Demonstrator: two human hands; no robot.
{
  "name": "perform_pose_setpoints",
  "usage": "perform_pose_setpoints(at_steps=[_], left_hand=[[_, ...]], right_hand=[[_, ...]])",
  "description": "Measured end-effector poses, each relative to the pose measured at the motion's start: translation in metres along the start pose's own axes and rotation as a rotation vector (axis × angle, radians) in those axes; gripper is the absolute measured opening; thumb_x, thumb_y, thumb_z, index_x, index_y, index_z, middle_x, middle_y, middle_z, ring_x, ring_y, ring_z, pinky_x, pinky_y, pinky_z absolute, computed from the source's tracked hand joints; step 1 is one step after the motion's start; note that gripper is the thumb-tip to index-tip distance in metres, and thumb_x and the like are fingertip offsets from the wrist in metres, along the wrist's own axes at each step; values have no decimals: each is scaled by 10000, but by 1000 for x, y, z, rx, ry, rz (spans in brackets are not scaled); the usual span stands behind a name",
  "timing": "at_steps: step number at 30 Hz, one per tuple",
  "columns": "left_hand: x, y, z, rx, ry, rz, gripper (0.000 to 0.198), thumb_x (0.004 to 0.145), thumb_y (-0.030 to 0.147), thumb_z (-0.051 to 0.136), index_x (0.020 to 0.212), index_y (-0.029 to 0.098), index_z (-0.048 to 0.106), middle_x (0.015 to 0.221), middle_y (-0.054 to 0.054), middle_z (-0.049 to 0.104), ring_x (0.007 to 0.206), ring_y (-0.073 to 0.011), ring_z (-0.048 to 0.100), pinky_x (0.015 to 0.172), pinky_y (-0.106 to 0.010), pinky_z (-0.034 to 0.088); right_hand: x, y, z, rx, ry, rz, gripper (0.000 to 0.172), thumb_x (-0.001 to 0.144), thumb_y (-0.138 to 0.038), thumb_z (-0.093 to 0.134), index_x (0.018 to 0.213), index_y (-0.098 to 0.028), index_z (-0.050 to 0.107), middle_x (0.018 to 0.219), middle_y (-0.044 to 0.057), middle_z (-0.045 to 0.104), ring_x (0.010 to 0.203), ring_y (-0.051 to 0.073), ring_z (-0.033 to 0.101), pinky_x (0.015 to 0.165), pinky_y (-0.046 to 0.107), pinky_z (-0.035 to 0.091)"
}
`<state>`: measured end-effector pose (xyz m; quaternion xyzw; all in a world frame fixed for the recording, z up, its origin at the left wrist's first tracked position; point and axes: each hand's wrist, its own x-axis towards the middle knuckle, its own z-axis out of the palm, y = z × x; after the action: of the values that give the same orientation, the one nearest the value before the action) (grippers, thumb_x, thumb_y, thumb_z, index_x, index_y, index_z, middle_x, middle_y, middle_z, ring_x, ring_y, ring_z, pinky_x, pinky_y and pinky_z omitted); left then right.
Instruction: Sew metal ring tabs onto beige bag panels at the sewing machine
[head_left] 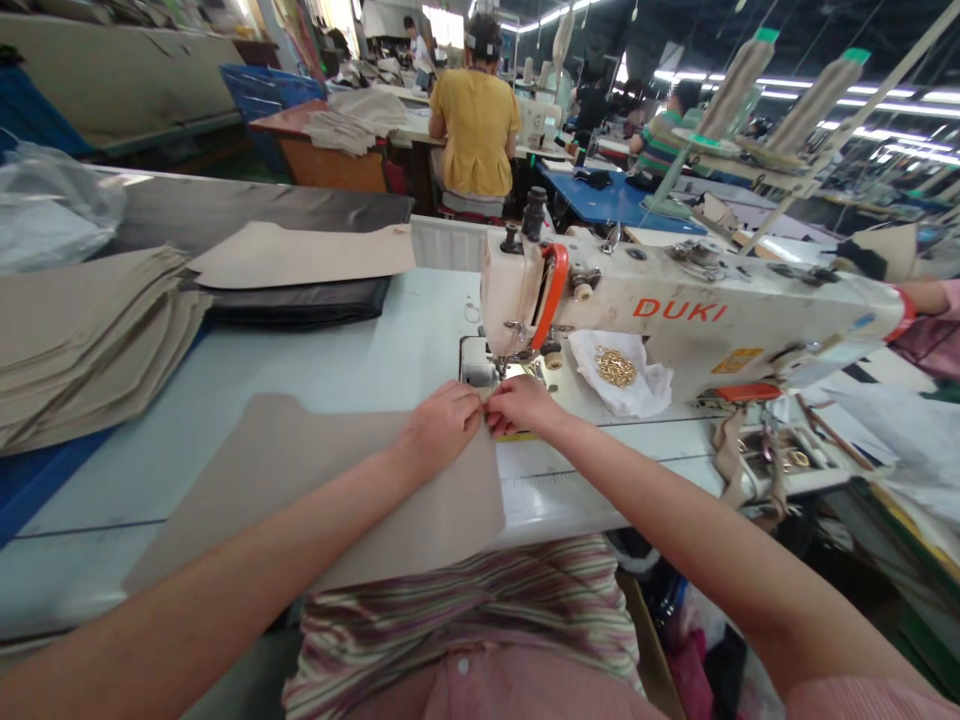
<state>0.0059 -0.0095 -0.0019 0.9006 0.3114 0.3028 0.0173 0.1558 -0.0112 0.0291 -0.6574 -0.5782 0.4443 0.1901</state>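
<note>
A flat beige fabric panel lies on the pale table in front of me, its right edge just before the needle area of a white sewing machine. My left hand rests on the panel's upper right corner, fingers curled and pinched at its edge. Close against it, my right hand is closed too, fingertips pinched at the same corner below the presser foot. Whatever small piece may be between the fingertips is hidden.
Stacked beige panels lie at the left, and another panel sits on a black folded sheet. Gold rings lie on white paper beside the machine. A parts tray is at the right. A person in yellow sits ahead.
</note>
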Motion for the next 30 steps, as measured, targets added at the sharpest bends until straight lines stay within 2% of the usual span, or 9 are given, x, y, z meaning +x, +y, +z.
perform_pose_setpoints(at_steps=[4,8,10,12,16,19,22,25,30], left_hand=[[3,-1,-1,15,-20,20,183,793,80,464,684,176,575,716,-41,626,750,-185,575,726,-309,510],[5,-1,-1,21,-17,16,175,780,65,470,676,172,562,719,-47,629,740,-190,574,720,-314,508],[4,-1,-1,23,-7,15,177,784,64,469,679,172,562,727,-46,633,749,-190,577,724,-313,508],[4,-1,-1,23,0,19,181,791,63,470,679,173,562,732,-42,637,748,-185,580,726,-307,507],[3,1,-3,26,12,20,185,798,60,475,678,172,559,725,-39,640,731,-181,581,711,-304,507],[3,2,-3,32,18,18,175,802,61,480,690,171,558,734,-43,645,743,-186,581,704,-307,507],[2,1,-3,41,17,27,181,813,64,476,694,173,557,742,-43,650,746,-184,580,710,-309,507],[2,0,-3,52,10,45,193,829,72,471,688,173,556,738,-46,652,741,-188,578,705,-314,506],[4,-3,-4,67,-6,79,214,854,81,452,689,172,555,727,-44,645,723,-186,575,686,-310,503]], right_hand=[[-6,2,-3,-162,63,-99,187,780,-93,555,605,-152,590,552,-6,652,468,105,617,473,169,475],[-26,13,-8,-361,193,-285,99,819,-132,565,758,-174,631,764,40,685,761,186,646,699,279,489],[-40,23,-12,-440,197,-388,75,830,-144,587,794,-184,639,852,55,679,889,210,609,798,314,459],[-52,34,-15,-571,169,-577,82,857,-161,585,804,-176,645,895,70,673,940,215,578,840,318,442],[-63,47,-19,-927,129,-1109,148,922,-146,492,918,-127,639,984,93,664,946,204,559,864,314,446],[-59,44,-21,-1038,79,-1293,184,935,-124,446,993,-94,618,991,97,662,924,198,561,865,320,452],[-50,39,-19,-1082,44,-1367,234,955,-121,384,1015,-96,608,1002,101,660,904,185,566,850,319,459],[-44,36,-15,-1073,66,-1388,247,960,-128,373,987,-113,618,1004,91,663,906,182,572,840,313,462],[-44,40,-5,-1005,154,-1250,158,927,-146,475,920,-134,632,999,69,672,945,200,574,888,336,451]])
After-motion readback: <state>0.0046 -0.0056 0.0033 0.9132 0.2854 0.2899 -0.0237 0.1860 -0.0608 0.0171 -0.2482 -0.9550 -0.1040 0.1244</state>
